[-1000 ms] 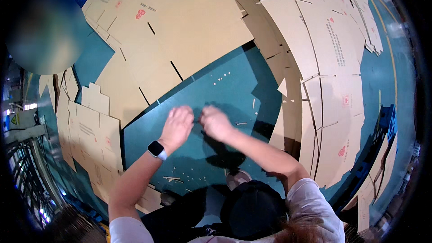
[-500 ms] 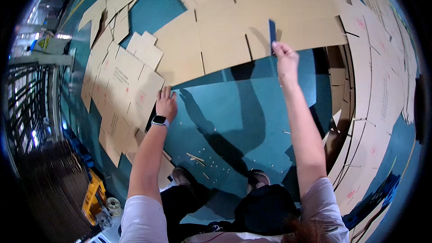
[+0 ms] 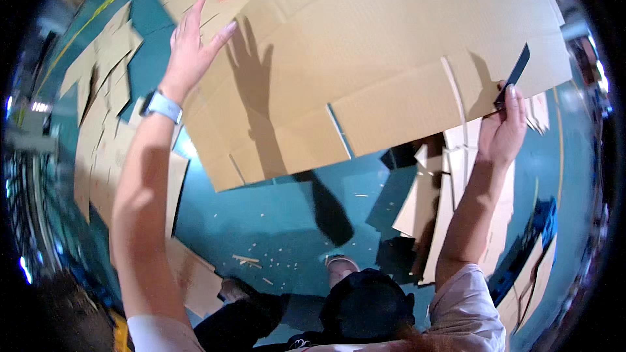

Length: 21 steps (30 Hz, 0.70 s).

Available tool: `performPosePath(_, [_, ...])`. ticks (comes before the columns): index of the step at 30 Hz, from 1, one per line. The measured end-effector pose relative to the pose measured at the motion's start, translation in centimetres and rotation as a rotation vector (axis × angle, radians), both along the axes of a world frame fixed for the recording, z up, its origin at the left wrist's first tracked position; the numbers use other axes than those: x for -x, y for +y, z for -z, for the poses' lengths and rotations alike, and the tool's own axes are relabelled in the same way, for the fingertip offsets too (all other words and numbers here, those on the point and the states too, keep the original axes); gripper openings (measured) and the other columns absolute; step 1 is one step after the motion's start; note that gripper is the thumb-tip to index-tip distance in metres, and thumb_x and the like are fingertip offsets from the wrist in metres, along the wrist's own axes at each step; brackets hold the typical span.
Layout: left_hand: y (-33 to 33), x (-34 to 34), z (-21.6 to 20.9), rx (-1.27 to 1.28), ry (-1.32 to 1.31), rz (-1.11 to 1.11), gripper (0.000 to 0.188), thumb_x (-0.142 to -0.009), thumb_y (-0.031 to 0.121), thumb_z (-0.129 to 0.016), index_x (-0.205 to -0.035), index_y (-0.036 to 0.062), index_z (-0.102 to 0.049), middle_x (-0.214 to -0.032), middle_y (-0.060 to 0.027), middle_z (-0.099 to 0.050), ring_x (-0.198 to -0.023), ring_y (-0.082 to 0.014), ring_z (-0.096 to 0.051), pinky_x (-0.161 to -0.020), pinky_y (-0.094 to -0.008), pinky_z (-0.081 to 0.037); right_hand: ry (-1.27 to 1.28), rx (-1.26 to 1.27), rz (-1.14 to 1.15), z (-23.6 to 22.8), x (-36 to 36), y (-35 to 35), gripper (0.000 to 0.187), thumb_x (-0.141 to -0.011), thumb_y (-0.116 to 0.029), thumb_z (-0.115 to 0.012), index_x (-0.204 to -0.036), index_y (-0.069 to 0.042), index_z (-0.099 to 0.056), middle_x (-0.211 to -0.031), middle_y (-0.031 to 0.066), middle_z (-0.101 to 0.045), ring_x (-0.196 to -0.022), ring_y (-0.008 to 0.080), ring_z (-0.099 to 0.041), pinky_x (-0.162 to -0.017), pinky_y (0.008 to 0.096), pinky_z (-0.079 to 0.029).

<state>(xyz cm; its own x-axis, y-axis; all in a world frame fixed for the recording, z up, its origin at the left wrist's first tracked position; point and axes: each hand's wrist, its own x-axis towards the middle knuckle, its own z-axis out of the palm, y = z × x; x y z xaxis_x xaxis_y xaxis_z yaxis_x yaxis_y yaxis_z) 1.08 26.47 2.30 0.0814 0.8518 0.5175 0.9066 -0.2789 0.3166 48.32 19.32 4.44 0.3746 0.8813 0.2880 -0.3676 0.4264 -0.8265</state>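
Observation:
A large tan cardboard sheet (image 3: 385, 39) with narrow slots stretches across the upper middle, its near edge raised on the right. My left hand (image 3: 190, 52) is open over the sheet's left part, thumb and fingers apart, casting a shadow on the board. Whether it touches the board, I cannot tell. At the sheet's near right edge, my right hand (image 3: 507, 127) is closed round a dark, flat, blade-like tool (image 3: 518, 68) whose angled tip points up and away. Some of these fingers are hidden at the board's edge, so a grip on the cardboard cannot be made out.
Flat cardboard pieces (image 3: 104, 156) lie overlapping on the blue-green floor (image 3: 261, 221) at left. More cardboard (image 3: 473, 182) is stacked at right, beside a blue pallet-like object (image 3: 544, 221). Small scraps (image 3: 248, 261) are scattered near my feet.
My left hand has gone from the near left corner up over the sheet. The right hand, still holding the dark tool, has moved right and nearer. The large sheet has lifted and shifted.

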Motion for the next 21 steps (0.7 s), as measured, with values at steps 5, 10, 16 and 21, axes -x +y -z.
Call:
performPosePath(5, [5.0, -10.7, -2.1, 0.628, -0.163, 0.264, 0.045, -0.086, 0.041, -0.057, -0.109, 0.0019, -0.055, -0.101, -0.0090, -0.057, -0.088, -0.0152, -0.054, -0.079, -0.0282, -0.042, 0.062, -0.011, 0.200, -0.8, -5.1, -7.3, 0.011, -0.091, -0.008, -0.052, -0.094, 0.000, -0.059, -0.090, 0.0115, -0.064, -0.080, 0.0146, -0.061, -0.074, 0.0255, -0.049])
performPosePath(10, [1.4, -15.8, -5.8, 0.738, -0.245, 0.419, 0.026, -0.086, 0.030, -0.060, -0.089, 0.0037, -0.060, -0.077, -0.0009, -0.057, -0.076, -0.0084, -0.051, -0.070, -0.0248, -0.041, 0.235, 0.110, 0.212, 1.2, -8.9, -11.9, 0.009, -0.090, -0.010, -0.053, -0.093, -0.003, -0.058, -0.084, 0.0045, -0.063, -0.072, 0.0079, -0.059, -0.062, 0.0177, -0.046])
performPosePath(16, [-6.9, -6.5, -16.5, 0.636, -0.024, 0.332, 0.029, -0.080, 0.019, -0.064, -0.100, -0.0019, -0.059, -0.085, -0.0048, -0.064, -0.079, -0.0111, -0.058, -0.072, -0.0261, -0.047, 0.432, 0.304, -0.183, 8.2, -0.7, -14.4, 0.008, -0.088, -0.007, -0.056, -0.095, -0.006, -0.058, -0.086, 0.0055, -0.061, -0.088, 0.0155, -0.057, -0.082, 0.0304, -0.045])
performPosePath(21, [-17.7, 3.6, -17.0, 0.793, 0.160, -0.011, 0.015, -0.075, 0.008, -0.067, -0.084, -0.0023, -0.060, -0.070, -0.0086, -0.063, -0.062, -0.0121, -0.058, -0.059, -0.0270, -0.047, -0.115, 0.571, -0.773, 17.7, 12.1, -16.3, 0.010, -0.087, -0.014, -0.059, -0.087, -0.005, -0.063, -0.097, 0.0060, -0.060, -0.092, 0.0181, -0.055, -0.083, 0.0320, -0.043])
